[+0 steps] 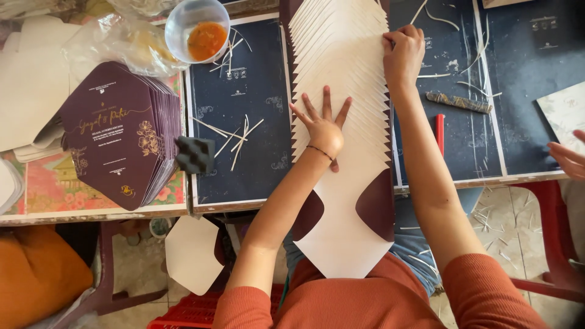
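Note:
A long fanned row of cream envelope blanks with maroon flaps [341, 79] runs from the table's far side down over its front edge. My left hand [323, 125] lies flat on the middle of the row with its fingers spread. Farther up, my right hand [401, 52] has its fingers curled on the row's right edge. Neither hand holds anything loose.
A stack of maroon printed envelopes [116, 134] lies at left with a dark sponge block [195, 154] beside it. A bowl of orange paste [198, 27] stands at the back. Paper strips [234, 134], a red tool [439, 131] and a stick [458, 102] lie on the dark mat. Another person's hand [570, 155] is at the right edge.

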